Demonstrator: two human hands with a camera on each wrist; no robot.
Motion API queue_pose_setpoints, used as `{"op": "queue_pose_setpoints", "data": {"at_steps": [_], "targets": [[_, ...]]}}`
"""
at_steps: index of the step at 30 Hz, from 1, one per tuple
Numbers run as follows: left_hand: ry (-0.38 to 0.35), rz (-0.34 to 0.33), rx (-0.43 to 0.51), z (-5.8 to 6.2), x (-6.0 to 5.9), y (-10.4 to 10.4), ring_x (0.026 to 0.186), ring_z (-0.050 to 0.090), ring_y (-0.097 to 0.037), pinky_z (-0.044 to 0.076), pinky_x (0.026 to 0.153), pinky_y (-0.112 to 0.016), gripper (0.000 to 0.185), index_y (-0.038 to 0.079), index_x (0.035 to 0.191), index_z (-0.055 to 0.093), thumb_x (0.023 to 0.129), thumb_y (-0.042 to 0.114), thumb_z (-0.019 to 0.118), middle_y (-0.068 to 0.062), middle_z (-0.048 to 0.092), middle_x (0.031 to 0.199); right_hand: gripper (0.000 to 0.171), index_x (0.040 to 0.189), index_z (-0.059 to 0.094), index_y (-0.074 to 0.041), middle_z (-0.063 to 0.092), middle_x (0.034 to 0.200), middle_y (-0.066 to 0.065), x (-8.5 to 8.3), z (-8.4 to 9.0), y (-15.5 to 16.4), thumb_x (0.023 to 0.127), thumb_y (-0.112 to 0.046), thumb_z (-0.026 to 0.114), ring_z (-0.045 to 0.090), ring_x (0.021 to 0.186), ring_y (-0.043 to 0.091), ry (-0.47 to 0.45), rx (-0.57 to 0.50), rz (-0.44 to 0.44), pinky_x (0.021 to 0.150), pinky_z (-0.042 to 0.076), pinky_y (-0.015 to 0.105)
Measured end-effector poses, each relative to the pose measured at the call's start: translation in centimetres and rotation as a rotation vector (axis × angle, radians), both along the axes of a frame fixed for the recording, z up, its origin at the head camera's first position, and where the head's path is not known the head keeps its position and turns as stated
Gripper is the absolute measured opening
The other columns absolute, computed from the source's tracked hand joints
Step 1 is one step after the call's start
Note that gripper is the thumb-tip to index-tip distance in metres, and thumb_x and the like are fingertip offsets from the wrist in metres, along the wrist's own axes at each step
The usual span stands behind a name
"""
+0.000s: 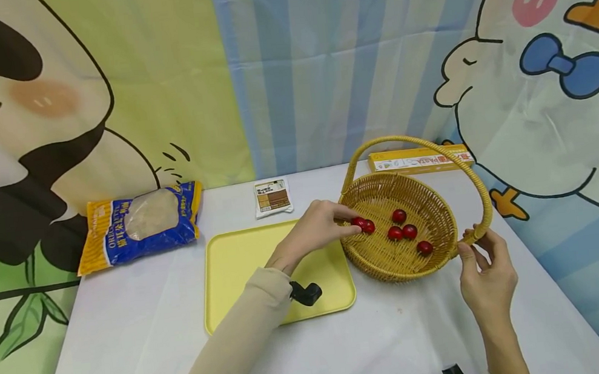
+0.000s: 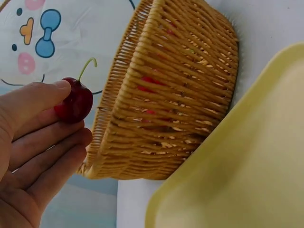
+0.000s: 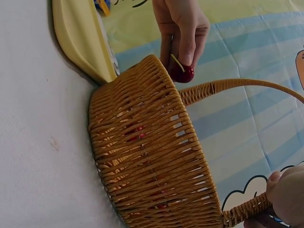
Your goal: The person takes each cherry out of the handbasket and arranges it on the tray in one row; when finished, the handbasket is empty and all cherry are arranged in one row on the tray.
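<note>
My left hand (image 1: 317, 231) pinches a dark red cherry (image 2: 76, 102) by its side, between thumb and fingers. A bent green stem stands up from it. That hand is at the left rim of a round wicker basket (image 1: 371, 194), with the cherry just above the rim in the right wrist view. Several cherries (image 1: 409, 232) lie on the basket's floor; through the weave only red patches show. On the right, my right hand (image 1: 488, 277) grips the lower end of the basket's arched handle (image 1: 409, 138).
A yellow tray (image 1: 254, 277) lies left of the basket, partly under my left forearm. Behind it sits a small flat packet (image 1: 272, 197). A blue and yellow bag (image 1: 139, 228) rests at the far left. The pasta box (image 1: 420, 161) lies behind the basket, against the curtain.
</note>
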State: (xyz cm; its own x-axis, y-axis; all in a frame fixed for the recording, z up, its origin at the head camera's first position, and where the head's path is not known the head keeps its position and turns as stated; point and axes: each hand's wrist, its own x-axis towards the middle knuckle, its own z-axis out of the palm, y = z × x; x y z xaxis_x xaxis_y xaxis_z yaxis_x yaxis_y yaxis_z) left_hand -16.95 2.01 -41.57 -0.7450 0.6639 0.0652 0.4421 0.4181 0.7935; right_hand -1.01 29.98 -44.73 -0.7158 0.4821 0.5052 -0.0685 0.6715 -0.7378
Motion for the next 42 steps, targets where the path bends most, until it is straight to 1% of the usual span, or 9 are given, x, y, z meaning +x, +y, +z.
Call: {"op": "queue_pose_setpoints", "data": {"at_steps": [6,11,18,22,24,30,35,38,42], "targets": [[-0.028,0.04,0.029,0.1,-0.1,-1.8,0.107,0.075,-0.016,0.06,0.084,-0.027,0.026,0.014,0.118,0.081,0.096,0.028,0.079,0.0,0.079,0.118,0.047,0.143,0.055,0.001,0.064,0.129,0.017,0.0,-0.1,0.0,0.097,0.004,0.067,0.057,0.122,-0.005,-0.002,-0.004,0.002,0.099,0.046,0.006],[-0.068,0.091,0.045,0.0,-0.1,-3.5,0.112,0.074,-0.018,0.06,0.093,-0.033,0.024,0.016,0.115,0.082,0.095,0.029,0.08,0.001,0.079,0.118,0.047,0.143,0.055,0.002,0.064,0.128,0.017,0.0,0.0,0.1,0.098,0.004,0.067,0.057,0.122,-0.006,0.003,-0.014,0.009,0.099,0.046,0.006],[-0.091,0.191,0.051,-1.1,0.0,-6.4,0.106,0.075,-0.016,0.061,0.088,-0.035,0.02,0.019,0.11,0.084,0.093,0.029,0.082,0.004,0.081,0.107,0.045,0.141,0.056,0.002,0.064,0.127,0.014,0.0,0.0,0.2,0.097,0.005,0.067,0.059,0.122,0.0,0.015,-0.028,0.018,0.099,0.047,0.007],[-0.089,0.246,0.05,-1.9,0.2,-8.2,0.108,0.074,-0.017,0.061,0.086,-0.036,0.023,0.019,0.11,0.084,0.09,0.03,0.084,0.002,0.081,0.109,0.045,0.14,0.057,0.002,0.065,0.127,0.013,0.0,-0.1,0.2,0.097,0.005,0.067,0.061,0.123,0.006,0.017,-0.021,0.019,0.099,0.047,0.007],[-0.09,0.274,0.047,-2.2,0.3,-9.2,0.108,0.075,-0.019,0.062,0.086,-0.037,0.024,0.019,0.111,0.083,0.09,0.031,0.084,0.001,0.081,0.109,0.045,0.14,0.057,0.002,0.065,0.128,0.014,-0.1,-0.1,0.2,0.097,0.005,0.067,0.062,0.123,0.007,0.02,-0.024,0.024,0.099,0.048,0.007],[-0.113,0.364,-0.01,-3.5,0.7,-13.2,0.108,0.076,-0.023,0.061,0.092,-0.042,0.028,0.019,0.114,0.083,0.09,0.033,0.084,-0.002,0.08,0.113,0.045,0.141,0.057,0.002,0.064,0.127,0.014,-0.1,0.1,0.1,0.097,0.004,0.067,0.06,0.122,0.001,0.012,-0.035,0.022,0.099,0.048,0.007],[-0.123,0.446,-0.068,-4.2,0.9,-16.7,0.112,0.074,-0.027,0.06,0.093,-0.046,0.03,0.017,0.116,0.082,0.09,0.032,0.084,-0.005,0.08,0.114,0.045,0.141,0.057,0.003,0.064,0.127,0.015,0.0,0.2,0.1,0.097,0.005,0.067,0.061,0.122,0.003,0.017,-0.031,0.027,0.099,0.048,0.008],[-0.13,0.471,-0.086,-4.6,1.1,-18.5,0.112,0.074,-0.028,0.06,0.093,-0.046,0.033,0.013,0.118,0.081,0.091,0.03,0.084,-0.009,0.079,0.114,0.046,0.141,0.057,0.002,0.064,0.127,0.014,0.0,0.2,0.1,0.096,0.005,0.068,0.061,0.122,0.002,0.016,-0.034,0.021,0.099,0.048,0.007],[-0.128,0.495,-0.105,-5.1,1.4,-20.5,0.109,0.075,-0.029,0.06,0.092,-0.045,0.035,0.009,0.12,0.08,0.091,0.027,0.084,-0.011,0.079,0.114,0.045,0.141,0.058,0.0,0.064,0.128,0.014,-0.1,0.2,0.2,0.097,0.004,0.068,0.063,0.123,0.008,0.015,-0.027,0.023,0.099,0.048,0.008]]}}
